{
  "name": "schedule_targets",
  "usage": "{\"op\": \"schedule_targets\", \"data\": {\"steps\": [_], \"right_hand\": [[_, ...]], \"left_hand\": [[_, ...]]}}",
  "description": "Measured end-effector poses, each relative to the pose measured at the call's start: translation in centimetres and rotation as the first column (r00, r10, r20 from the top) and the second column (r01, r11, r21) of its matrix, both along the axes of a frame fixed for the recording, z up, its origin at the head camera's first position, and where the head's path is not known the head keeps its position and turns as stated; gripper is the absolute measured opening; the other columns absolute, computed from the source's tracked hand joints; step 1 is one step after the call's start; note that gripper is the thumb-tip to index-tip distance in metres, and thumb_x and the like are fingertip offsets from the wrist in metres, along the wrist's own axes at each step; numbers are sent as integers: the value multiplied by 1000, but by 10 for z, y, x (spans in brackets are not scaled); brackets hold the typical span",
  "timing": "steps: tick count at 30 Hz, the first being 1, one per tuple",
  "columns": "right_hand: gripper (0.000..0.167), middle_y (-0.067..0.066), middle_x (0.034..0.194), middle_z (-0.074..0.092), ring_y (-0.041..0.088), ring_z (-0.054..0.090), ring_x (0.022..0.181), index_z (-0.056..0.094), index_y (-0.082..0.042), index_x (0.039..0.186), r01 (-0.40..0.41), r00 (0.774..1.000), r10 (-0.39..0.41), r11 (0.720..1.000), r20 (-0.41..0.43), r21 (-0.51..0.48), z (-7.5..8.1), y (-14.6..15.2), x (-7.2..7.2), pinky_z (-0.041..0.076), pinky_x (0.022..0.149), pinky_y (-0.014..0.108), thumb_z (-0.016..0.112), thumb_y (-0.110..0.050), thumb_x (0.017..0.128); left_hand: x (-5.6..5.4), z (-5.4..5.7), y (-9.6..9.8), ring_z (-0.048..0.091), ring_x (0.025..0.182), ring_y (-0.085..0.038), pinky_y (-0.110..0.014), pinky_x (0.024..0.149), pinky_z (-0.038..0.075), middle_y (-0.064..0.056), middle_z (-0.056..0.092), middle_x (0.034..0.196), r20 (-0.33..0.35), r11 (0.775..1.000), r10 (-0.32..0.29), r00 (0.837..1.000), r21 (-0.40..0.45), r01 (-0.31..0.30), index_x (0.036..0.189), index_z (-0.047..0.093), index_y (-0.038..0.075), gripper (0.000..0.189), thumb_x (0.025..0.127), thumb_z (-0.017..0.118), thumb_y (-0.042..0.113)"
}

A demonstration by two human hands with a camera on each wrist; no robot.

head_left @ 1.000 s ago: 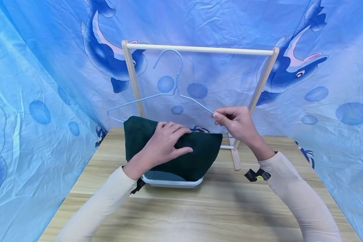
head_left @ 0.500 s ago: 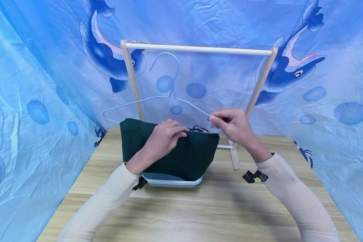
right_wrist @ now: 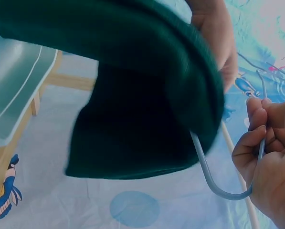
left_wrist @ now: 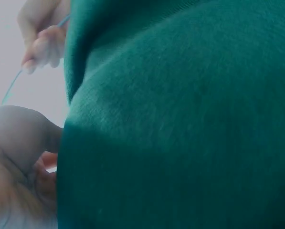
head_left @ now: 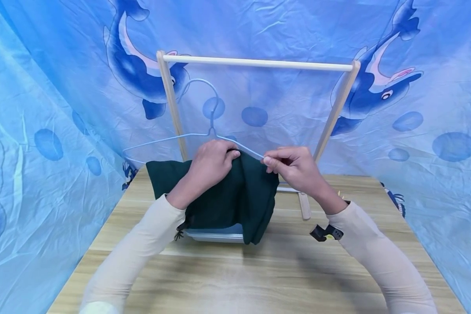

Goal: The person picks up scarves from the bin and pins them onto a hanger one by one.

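A dark green cloth point(head_left: 216, 200) hangs folded over the lower bar of a light blue wire hanger point(head_left: 161, 140). At the cloth's top edge, near the middle, my left hand point(head_left: 211, 163) pinches the fabric between thumb and fingers. My right hand point(head_left: 292, 168) grips the hanger's right shoulder wire, just above the cloth's right end. In the right wrist view the hanger's bent corner point(right_wrist: 228, 193) sticks out of the cloth point(right_wrist: 128, 129) below the right hand's fingers. Green fabric point(left_wrist: 180, 119) fills most of the left wrist view, with the left thumb point(left_wrist: 23, 129) at its edge.
Below the cloth, a pale blue plastic tub point(head_left: 216, 237) sits partly covered on the wooden table point(head_left: 235, 279). Behind the hanger stands a wooden rack with a white top rail point(head_left: 259, 63). A blue dolphin-print curtain point(head_left: 267, 26) surrounds the table.
The hanger has moved down and left. My left hand has curled its fingers onto the cloth and lifted its top edge; the cloth's right part now bunches into folds.
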State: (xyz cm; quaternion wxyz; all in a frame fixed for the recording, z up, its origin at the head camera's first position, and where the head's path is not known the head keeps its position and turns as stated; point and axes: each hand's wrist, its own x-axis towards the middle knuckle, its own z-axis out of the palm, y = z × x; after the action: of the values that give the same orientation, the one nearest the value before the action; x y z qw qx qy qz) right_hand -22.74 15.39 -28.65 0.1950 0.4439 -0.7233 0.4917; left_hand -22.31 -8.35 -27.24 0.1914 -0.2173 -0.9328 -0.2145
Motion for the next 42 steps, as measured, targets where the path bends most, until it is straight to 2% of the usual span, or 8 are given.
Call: {"op": "schedule_targets", "data": {"steps": [5,10,16,19,25,35,38,42], "right_hand": [[14,9,73,68,17,58,61,77,5,97,62,998,-61,998,10,-11,3,0,-1,46,55,21,65,11,93],[14,8,72,68,14,53,58,78,4,97,109,994,-108,994,17,-8,4,1,-2,40,51,22,65,10,94],[15,11,72,67,12,49,55,78,3,96,116,993,-116,993,19,4,3,4,-3,38,50,23,64,9,95],[14,10,72,66,12,48,54,78,3,95,120,993,-120,993,18,7,3,4,-3,38,50,23,65,8,95],[14,8,72,66,12,50,56,78,1,95,133,991,-133,991,24,10,1,3,-2,39,50,23,65,6,96],[14,5,74,67,13,56,61,78,2,96,89,995,-89,996,39,2,-3,-1,1,45,55,23,66,8,95],[14,6,75,68,13,58,64,78,2,97,92,995,-92,996,40,6,-2,-3,2,47,57,23,66,7,95],[14,10,72,66,12,53,58,78,2,96,120,992,-120,993,24,1,1,-3,3,42,53,23,65,7,96]], "left_hand": [[-4,-10,6,60,71,-20,-34,64,47,-4,69,82,90,997,-4,996,-75,11,101,76,10,16,102,66,22],[-2,-20,3,59,70,-16,-32,65,47,1,70,86,137,988,-139,981,-44,147,102,76,13,14,102,66,23],[-1,-28,0,64,99,-12,-33,89,53,4,74,111,109,902,-410,906,-95,420,120,74,15,35,98,69,41],[-1,-31,4,62,93,-14,-32,83,53,3,75,105,19,880,-456,890,-138,454,116,77,14,35,94,74,40],[0,-40,13,62,78,-14,-27,68,50,0,75,88,-162,910,-414,896,-63,410,98,82,11,14,92,79,23],[2,-32,20,62,72,-15,-28,63,47,-4,76,87,-94,948,-267,959,153,279,101,82,7,14,95,74,16],[2,-27,23,59,67,-14,-28,61,45,-3,73,80,-91,958,-236,967,144,247,99,82,9,14,95,74,19],[3,-27,28,65,75,-12,-28,66,51,1,74,86,-82,959,-274,958,53,279,102,81,12,14,96,73,21]]}}
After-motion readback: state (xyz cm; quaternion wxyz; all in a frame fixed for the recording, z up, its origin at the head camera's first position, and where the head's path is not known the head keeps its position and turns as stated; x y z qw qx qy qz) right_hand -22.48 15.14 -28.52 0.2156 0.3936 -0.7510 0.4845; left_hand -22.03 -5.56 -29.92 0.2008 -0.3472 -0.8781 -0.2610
